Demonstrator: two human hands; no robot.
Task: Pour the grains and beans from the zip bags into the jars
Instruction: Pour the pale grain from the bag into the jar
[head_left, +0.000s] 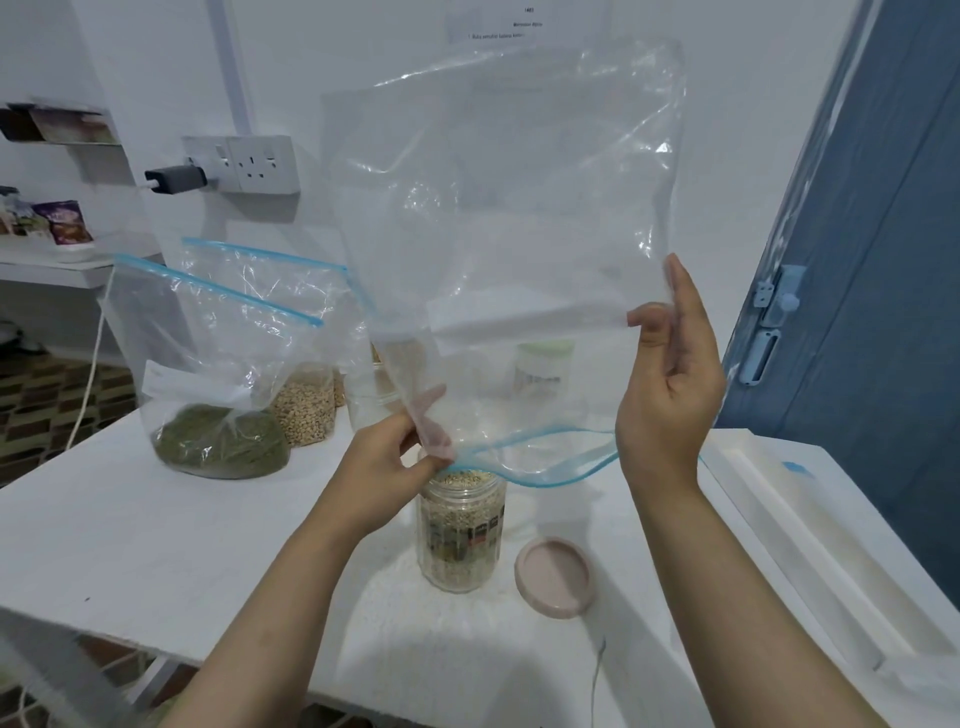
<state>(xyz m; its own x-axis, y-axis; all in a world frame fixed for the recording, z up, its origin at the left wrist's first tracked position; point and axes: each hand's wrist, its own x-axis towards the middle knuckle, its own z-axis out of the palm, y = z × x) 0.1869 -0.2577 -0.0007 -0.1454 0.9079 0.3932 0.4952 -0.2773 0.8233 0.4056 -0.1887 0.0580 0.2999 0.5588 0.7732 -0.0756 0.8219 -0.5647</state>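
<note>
— So where's the bag (519, 234)?
— Upside down, mouth over the jar (461, 525). Left hand (387, 465) pinches the zip edge just above the jar; right hand (670, 384) pinches the side.
— How will it handle?
— Looks empty: light, floppy, slippery. Hold it by the stiffer zip strip.

The upturned clear bag (519, 234) veils a green-lidded jar (543, 369) toward the surface's far edge, whose label print is too blurred to read. Another jar (371, 395) behind it shows only in part. The left hand (387, 467) covers part of the mouth of the filled jar (461, 530). The wall notice (522, 26) is cut by the top edge, its text too small.
</note>
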